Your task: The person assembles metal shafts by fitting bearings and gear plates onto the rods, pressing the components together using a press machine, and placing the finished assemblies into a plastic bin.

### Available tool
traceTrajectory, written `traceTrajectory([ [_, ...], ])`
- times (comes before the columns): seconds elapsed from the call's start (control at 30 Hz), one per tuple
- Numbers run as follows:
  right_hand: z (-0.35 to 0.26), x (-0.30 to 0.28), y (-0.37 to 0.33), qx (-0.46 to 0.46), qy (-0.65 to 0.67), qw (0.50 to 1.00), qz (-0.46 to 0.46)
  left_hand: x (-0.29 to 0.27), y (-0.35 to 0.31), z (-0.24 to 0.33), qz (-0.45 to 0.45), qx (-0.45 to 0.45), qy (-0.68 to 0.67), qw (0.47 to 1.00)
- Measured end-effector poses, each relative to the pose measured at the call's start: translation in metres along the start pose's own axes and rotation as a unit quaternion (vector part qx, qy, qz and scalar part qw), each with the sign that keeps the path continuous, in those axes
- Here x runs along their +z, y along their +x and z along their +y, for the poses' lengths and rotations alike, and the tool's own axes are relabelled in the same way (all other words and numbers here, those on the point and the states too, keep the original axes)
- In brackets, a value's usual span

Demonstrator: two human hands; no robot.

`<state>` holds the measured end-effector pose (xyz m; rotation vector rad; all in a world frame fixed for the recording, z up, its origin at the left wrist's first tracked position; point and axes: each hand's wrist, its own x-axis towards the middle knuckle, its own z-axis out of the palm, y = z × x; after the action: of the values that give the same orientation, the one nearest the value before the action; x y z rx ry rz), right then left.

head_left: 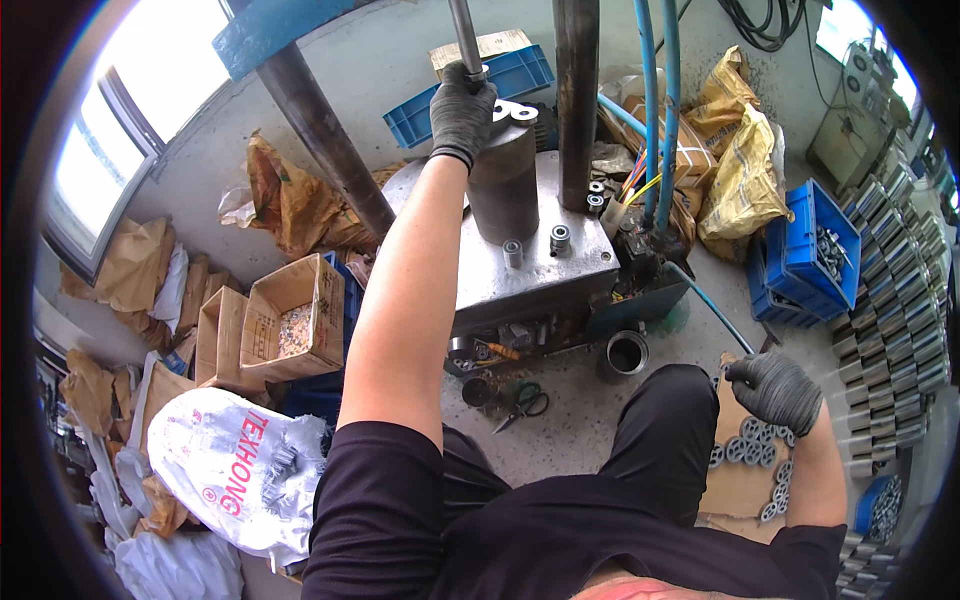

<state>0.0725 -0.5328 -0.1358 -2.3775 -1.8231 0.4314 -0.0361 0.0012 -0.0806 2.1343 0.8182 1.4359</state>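
My left hand (462, 118), in a dark grey knit glove, is raised at the press, its fingers wrapped round the lower end of a steel rod (463, 30). Just below it stands a thick dark steel cylinder (503, 190), with light metal rings (522, 114) on its top. What sits inside my left palm is hidden. Out to the right, my gloved right hand (775, 390) is closed on the end of a thin lever (710, 305) that runs to the machine. Two small metal bushings (560, 238) stand on the steel press table (480, 290).
Dark steel columns (577, 110) flank the cylinder. Blue hoses (648, 120) run down at right. A blue crate (818, 250) holds metal parts; stacked metal tubes (880, 340) line the right side. Wheel-shaped parts lie on cardboard (728, 490). Scissors (522, 405) and a metal cup (624, 355) are on the floor.
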Motion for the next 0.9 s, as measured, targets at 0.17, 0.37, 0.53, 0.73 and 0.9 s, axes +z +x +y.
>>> traceTrajectory([
  [0.17,-0.001,-0.007,0.006,0.038,0.035,0.995,0.085,0.000,0.000,-0.003,-0.029,-0.045,-0.122,0.991],
  [0.37,0.000,0.006,-0.005,0.034,0.000,0.999,0.017,-0.002,0.003,-0.007,-0.052,-0.070,-0.289,0.953],
  [0.53,0.007,0.017,-0.006,0.023,-0.019,0.999,0.036,-0.001,0.008,-0.014,-0.077,-0.090,-0.331,0.936],
  [0.73,0.010,0.005,0.001,0.002,-0.062,0.998,-0.010,-0.003,0.012,-0.020,-0.114,-0.115,-0.290,0.943],
  [0.9,0.008,-0.005,0.005,0.010,-0.017,0.999,0.029,-0.001,0.012,-0.020,-0.114,-0.121,-0.303,0.938],
])
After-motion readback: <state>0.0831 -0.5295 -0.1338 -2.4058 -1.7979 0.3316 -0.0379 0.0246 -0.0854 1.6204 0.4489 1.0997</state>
